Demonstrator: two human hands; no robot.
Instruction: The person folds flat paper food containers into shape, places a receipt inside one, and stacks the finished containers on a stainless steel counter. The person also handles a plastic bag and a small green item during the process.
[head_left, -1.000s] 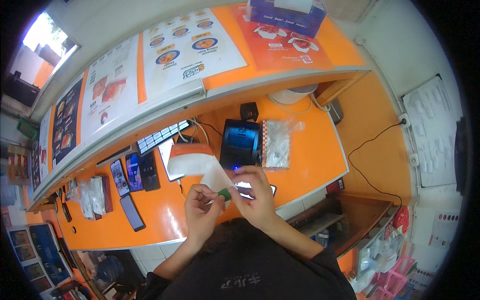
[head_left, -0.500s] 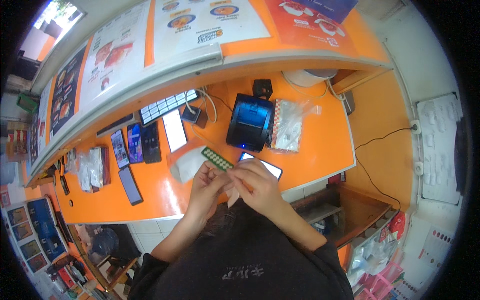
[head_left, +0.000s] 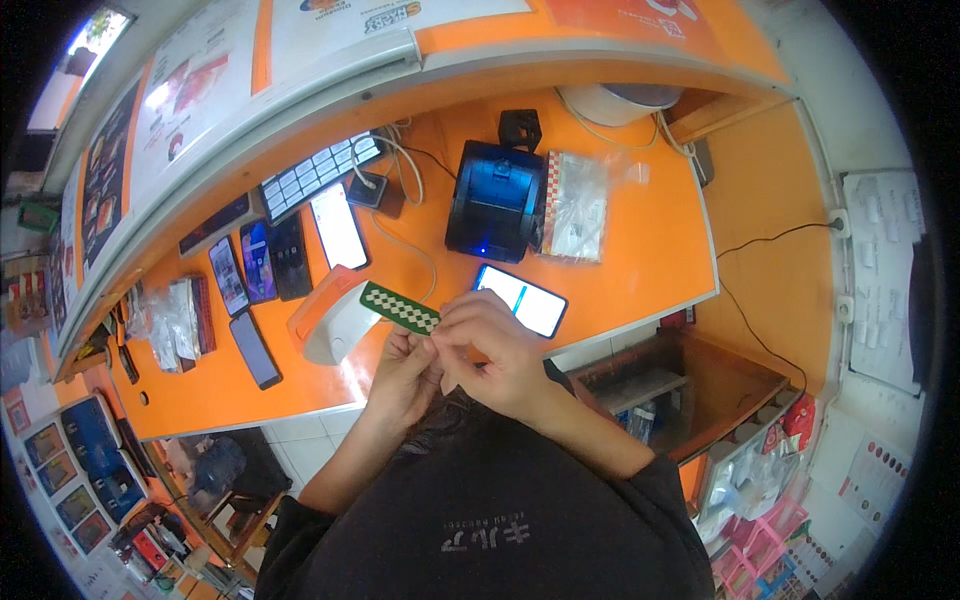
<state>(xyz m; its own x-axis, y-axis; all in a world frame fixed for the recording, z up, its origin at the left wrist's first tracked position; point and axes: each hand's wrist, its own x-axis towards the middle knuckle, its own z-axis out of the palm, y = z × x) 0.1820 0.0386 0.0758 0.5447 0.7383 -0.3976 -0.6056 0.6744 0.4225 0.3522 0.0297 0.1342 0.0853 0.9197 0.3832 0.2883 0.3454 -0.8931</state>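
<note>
In front of my chest, both hands hold a green strip with a cream check pattern (head_left: 400, 306), its kind unclear. My left hand (head_left: 404, 376) pinches it from below, fingers curled. My right hand (head_left: 492, 352) has its fingers bent together at the strip's right end. Just left of the strip is a curved white and orange piece (head_left: 336, 328) that looks like card or paper; I cannot tell whether the two are joined. Beyond my right hand, a lit phone (head_left: 522, 300) lies on the orange table (head_left: 400, 262).
A black printer (head_left: 496, 205) stands at the back, beside a plastic-wrapped pack (head_left: 575, 208). Several phones and a tablet (head_left: 322, 172) lie to the left, with cables and a charger (head_left: 368, 188) nearby. An overhanging counter edge (head_left: 400, 62) runs above the far side.
The green strip has moved left and slightly up, showing more of its length. The white and orange piece has shifted left too. My head view has tilted a little.
</note>
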